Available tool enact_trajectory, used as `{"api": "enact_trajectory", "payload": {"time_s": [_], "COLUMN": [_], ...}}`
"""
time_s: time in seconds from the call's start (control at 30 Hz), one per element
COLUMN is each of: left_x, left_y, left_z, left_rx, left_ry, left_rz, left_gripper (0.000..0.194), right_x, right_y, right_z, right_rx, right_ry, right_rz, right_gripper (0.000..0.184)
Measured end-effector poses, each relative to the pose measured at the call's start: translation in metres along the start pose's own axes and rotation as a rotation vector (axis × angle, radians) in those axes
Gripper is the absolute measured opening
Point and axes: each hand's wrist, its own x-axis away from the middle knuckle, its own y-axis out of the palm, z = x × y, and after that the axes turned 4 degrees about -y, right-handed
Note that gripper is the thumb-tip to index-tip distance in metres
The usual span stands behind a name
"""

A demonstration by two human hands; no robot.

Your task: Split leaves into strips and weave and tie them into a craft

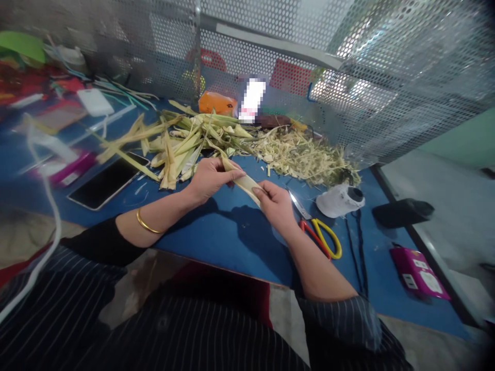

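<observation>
We had the pale husk strip, likely dried corn husk, in both hands over the desk, between the far-side piles and the near edge. Left hand gripped its upper part, thumb and forefinger closed, other fingers curled; right hand pinched farther down, thumb on top, the rest folded under. Two grips set apart probably kept it flat and taut. Upper end overlapped the husk pile in view; couldn't tell if they touched. Lower end was hidden by the right hand.

Husk pile lay loose beyond the left hand, toward the far edge, probably for easy reach. Shredded husk sat just right of it, maybe heaped there to spare the working spot. Scissors with red and yellow handles lay just beside the right hand and wrist, handles toward the near edge, probably for a quick pick-up. White thread spool was on its side beyond them, black cords running toward the near edge.

Black cylinder lay at the right edge; purple box near the near right corner. Dark-screened phone lay flat left of the husk pile. Orange packet stood by the perforated screen along the far edge.
</observation>
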Motion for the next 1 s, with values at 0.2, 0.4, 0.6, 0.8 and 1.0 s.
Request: {"api": "enact_trajectory", "payload": {"time_s": [0.2, 0.4, 0.6, 0.8, 1.0], "left_x": [-0.001, -0.001, 0.001, 0.002, -0.003], "left_y": [-0.005, -0.010, -0.003, 0.000, -0.007], "left_z": [0.009, 0.015, 0.005, -0.001, 0.004], "left_rx": [0.109, 0.010, -0.087, -0.047, 0.019], "left_ry": [0.009, 0.045, 0.038, -0.136, -0.175], "left_rz": [0.065, -0.037, -0.030, -0.094, -0.017], "left_gripper": [0.026, 0.025, 0.019, 0.024, 0.029], "right_x": [-0.001, -0.004, -0.002, 0.001, -0.001], "right_y": [-0.009, -0.017, -0.005, -0.001, -0.012], "right_z": [-0.006, -0.005, -0.002, -0.001, -0.003], "right_rx": [-0.030, -0.044, -0.043, 0.026, 0.065], "right_ry": [-0.042, -0.024, -0.017, -0.072, -0.086], "right_rz": [0.010, 0.086, -0.138, -0.115, -0.073], "right_gripper": [0.025, 0.026, 0.027, 0.036, 0.030]}}
